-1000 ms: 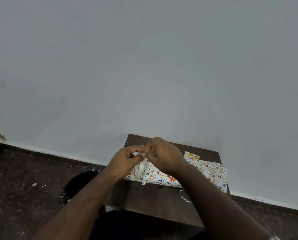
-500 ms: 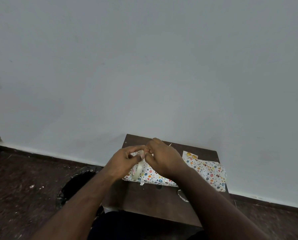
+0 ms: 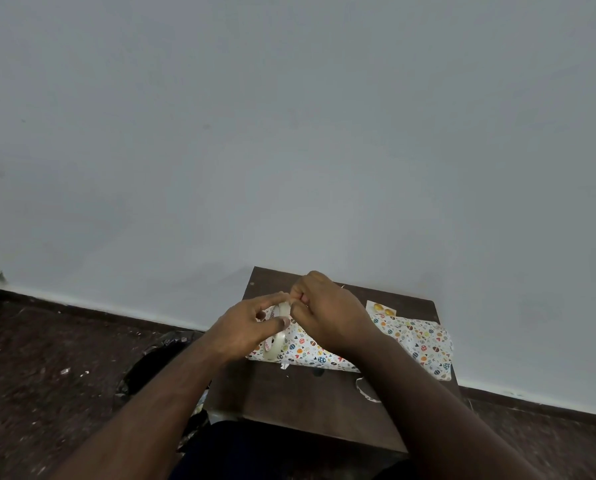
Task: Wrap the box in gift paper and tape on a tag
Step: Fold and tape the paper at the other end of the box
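My left hand (image 3: pixel 244 332) pinches the tape roll (image 3: pixel 278 336) between thumb and fingers just above the left end of the wrapped box (image 3: pixel 407 341), which lies across the small dark desk (image 3: pixel 300 400), while my right hand (image 3: pixel 324 315) has its fingertips curled in a tight grip at the roll's rim, seemingly picking at the tape's free end, too small to see. I judge this the tape-pulling step: next I need to draw off a short strip, tear it, and fix the tag (image 3: pixel 381 308) lying beyond the box.
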Demonstrator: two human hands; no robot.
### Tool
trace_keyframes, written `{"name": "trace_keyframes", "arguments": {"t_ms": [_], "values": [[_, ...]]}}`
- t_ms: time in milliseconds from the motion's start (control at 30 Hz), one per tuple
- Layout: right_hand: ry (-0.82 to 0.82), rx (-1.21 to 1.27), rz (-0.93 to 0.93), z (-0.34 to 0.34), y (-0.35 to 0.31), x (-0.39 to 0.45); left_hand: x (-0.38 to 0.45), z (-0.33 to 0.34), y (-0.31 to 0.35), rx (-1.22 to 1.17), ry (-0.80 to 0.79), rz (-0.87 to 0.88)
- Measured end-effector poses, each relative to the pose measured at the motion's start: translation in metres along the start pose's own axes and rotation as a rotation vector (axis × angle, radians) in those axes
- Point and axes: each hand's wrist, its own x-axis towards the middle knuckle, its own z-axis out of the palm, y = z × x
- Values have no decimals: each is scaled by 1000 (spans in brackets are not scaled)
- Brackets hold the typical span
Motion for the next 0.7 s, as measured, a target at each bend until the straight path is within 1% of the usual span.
{"name": "trace_keyframes", "arguments": {"t_ms": [133, 300, 467, 700], "values": [[3, -33, -18, -7, 0, -1, -2, 2, 0, -42, 17, 39], [19, -81, -32, -8, -2, 0, -3, 0, 4, -104, 1, 53], [39, -82, 46, -5, 1, 12, -7, 3, 11, -155, 48, 92], [53, -109, 67, -4, 2, 14, -2, 4, 8, -260, 82, 83]]}}
